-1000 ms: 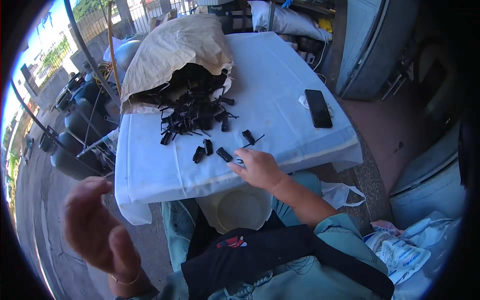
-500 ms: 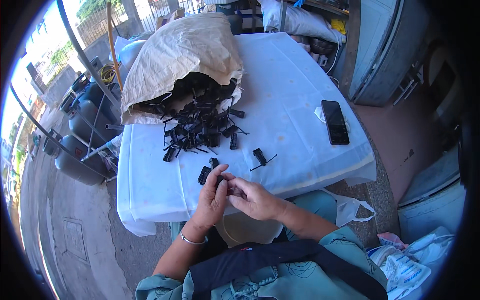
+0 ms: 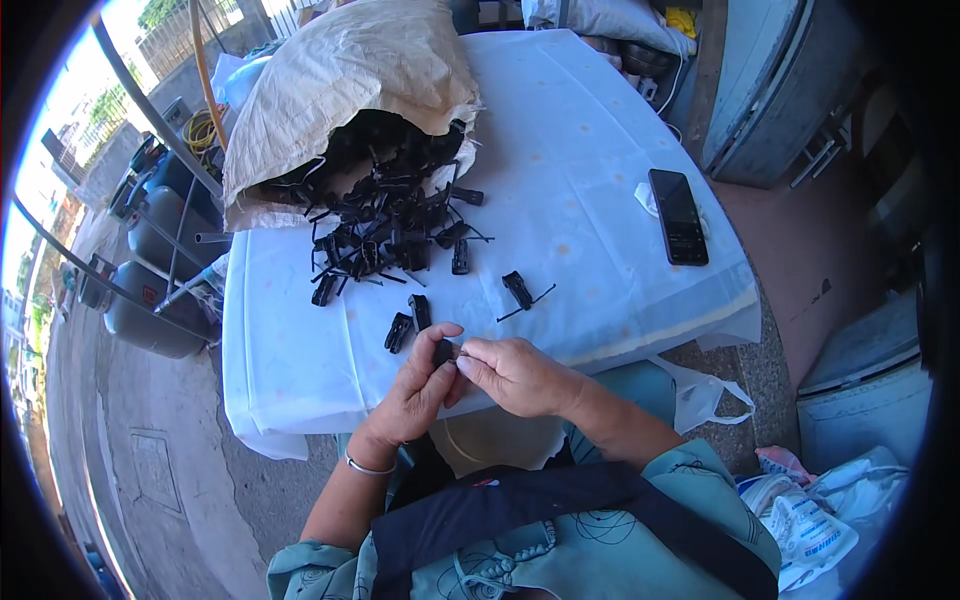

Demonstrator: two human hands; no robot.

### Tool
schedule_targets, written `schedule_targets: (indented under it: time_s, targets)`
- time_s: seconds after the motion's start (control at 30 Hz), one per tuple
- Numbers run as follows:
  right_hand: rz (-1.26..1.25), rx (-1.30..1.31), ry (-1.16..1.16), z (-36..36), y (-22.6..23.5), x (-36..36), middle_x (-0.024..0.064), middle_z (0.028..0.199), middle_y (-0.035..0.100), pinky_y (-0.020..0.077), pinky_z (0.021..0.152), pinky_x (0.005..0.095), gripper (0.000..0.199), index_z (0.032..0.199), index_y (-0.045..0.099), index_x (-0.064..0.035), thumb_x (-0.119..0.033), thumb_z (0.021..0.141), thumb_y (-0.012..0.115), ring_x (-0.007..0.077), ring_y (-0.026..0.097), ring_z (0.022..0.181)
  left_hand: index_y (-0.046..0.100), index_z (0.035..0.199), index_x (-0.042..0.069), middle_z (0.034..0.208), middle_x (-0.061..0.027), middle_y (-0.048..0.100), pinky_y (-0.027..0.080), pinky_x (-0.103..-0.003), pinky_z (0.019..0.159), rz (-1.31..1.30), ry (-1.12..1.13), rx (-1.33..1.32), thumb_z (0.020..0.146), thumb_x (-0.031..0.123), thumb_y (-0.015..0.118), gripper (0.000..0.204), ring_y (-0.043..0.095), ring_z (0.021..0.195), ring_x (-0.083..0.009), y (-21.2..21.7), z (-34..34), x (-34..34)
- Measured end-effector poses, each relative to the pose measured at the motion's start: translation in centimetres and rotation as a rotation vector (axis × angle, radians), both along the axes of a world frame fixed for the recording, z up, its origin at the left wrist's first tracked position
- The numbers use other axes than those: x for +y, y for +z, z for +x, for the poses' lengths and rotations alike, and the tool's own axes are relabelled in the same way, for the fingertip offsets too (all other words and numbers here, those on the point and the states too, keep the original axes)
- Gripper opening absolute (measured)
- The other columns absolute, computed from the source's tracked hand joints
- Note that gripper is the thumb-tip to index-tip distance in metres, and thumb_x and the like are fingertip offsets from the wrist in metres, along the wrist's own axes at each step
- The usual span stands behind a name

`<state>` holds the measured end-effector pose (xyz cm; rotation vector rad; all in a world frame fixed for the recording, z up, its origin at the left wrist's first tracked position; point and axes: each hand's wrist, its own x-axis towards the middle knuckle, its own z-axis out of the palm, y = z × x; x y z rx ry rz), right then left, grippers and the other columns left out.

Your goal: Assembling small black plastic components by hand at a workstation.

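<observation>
My left hand (image 3: 412, 392) grips a small black plastic part (image 3: 442, 352) between thumb and fingers, above the table's near edge. My right hand (image 3: 522, 376) meets it there, thumb and forefinger pinched against the part's right side; what they pinch is too small to make out. Just beyond my left hand lie two similar parts, a slim black piece (image 3: 419, 312) and a ribbed black piece (image 3: 398, 333). Farther right lies a black clip-like piece (image 3: 517, 290) with a thin rod across it. A heap of black parts (image 3: 385, 225) spills from a beige woven sack (image 3: 350, 80).
A white cloth covers the table (image 3: 570, 180). A dark phone (image 3: 678, 217) lies on its right side. Grey gas cylinders (image 3: 150, 310) stand on the left. A white plastic bag (image 3: 700, 395) hangs at the near right edge, with more bags (image 3: 810, 530) below right.
The view has shifted, so the table things sit slightly higher. My left forefinger has lifted a little and the black part shows more. My right fingers have closed into a tighter pinch.
</observation>
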<state>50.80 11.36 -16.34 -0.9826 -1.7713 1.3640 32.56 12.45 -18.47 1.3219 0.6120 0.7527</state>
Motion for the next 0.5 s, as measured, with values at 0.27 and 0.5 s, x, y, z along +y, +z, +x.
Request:
schedule_targets:
  time_s: [0.27, 0.5]
  targets:
    - [0.015, -0.018, -0.024, -0.4, -0.4, 0.5, 0.0097, 0.066, 0.05, 0.0418, 0.06, 0.0313, 0.021, 0.078, 0.049, 0.0004, -0.015, 0.092, 0.048, 0.0139, 0.044, 0.061, 0.029, 0.127, 0.006, 0.071, -0.0002, 0.041, 0.032, -0.02, 0.053, 0.066, 0.051, 0.135, 0.093, 0.003, 0.034, 0.035, 0.037, 0.059, -0.0066, 0.1, 0.1, -0.7]
    - [0.22, -0.217, -0.127, -1.0, -0.8, 0.3, 0.0194, 0.068, 0.055, 0.043, 0.056, 0.0386, 0.017, 0.08, 0.05, 0.0009, -0.014, 0.088, 0.051, 0.0348, 0.054, 0.062, 0.032, 0.124, 0.002, 0.085, -0.0063, 0.052, 0.043, -0.024, 0.065, 0.424, 0.198, 0.309, 0.09, 0.0, 0.037, 0.034, 0.051, 0.071, -0.0119, -1.4, 0.6, -1.0]
